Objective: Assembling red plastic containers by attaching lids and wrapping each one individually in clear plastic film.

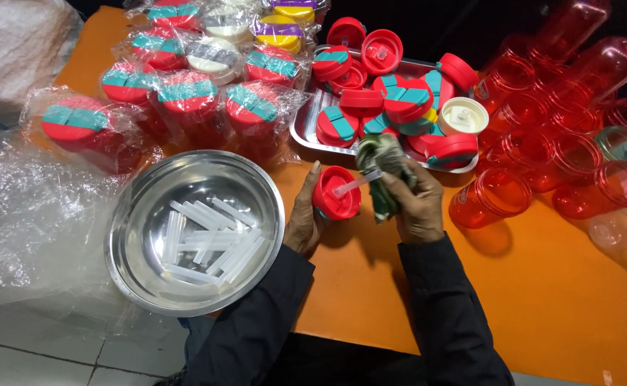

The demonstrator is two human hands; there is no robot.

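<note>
Left hand (305, 221) grips a red lid (336, 191) above the orange bench (542, 286); right hand (417, 204) clasps a cloth (383, 161) and straw (357, 184). Best kept square to the lid's hole.

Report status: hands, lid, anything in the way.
Left hand grips red lid. Right hand holds rag and straw at lid. Bowl left, bottles right; nothing blocking.

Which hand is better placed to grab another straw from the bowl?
Left, probably. The left hand holds the red lid right beside the bowl of straws; the right hand sits farther away, gripping a rag and the straw.
</note>
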